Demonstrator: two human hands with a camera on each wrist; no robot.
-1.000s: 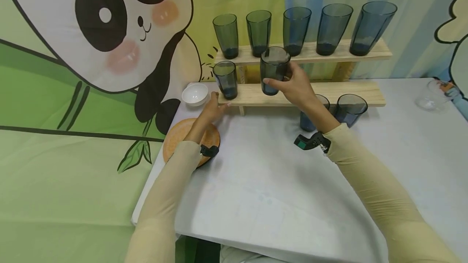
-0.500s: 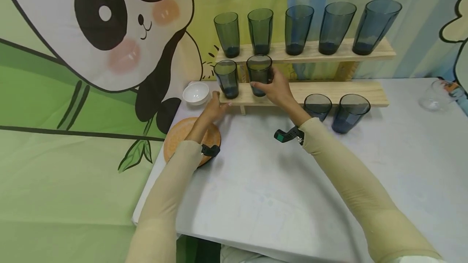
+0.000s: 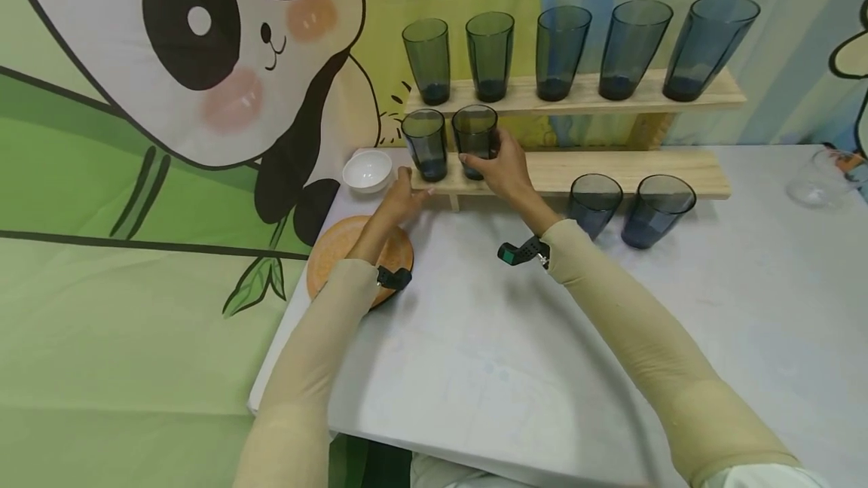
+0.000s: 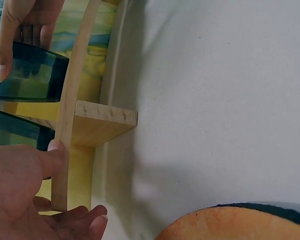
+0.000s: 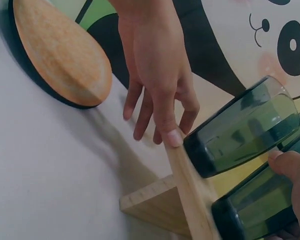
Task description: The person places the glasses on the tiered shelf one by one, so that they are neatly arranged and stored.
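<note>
My right hand (image 3: pixel 505 170) grips a dark tinted drinking glass (image 3: pixel 473 134) standing upright on the left part of the lower wooden shelf (image 3: pixel 624 172). The thumb lies on its near side, and the other fingers are mostly hidden behind it. Just left of it stands a matching glass (image 3: pixel 427 145), a narrow gap between the two. My left hand (image 3: pixel 401 203) holds the left end of that board. In the left wrist view its thumb presses the top of the board (image 4: pixel 65 145), with the other fingers beneath.
Several like glasses (image 3: pixel 563 51) line the upper shelf (image 3: pixel 515 100). Two more glasses (image 3: pixel 656 209) stand on the white table (image 3: pixel 488 337) before the rack. At left are a white bowl (image 3: pixel 367 172) and an orange round board (image 3: pixel 332 247); a clear glass vessel (image 3: pixel 814 183) stands far right.
My right hand has carried its glass left and down onto the lower shelf, beside the other glass. The left hand has stayed on the shelf end.
</note>
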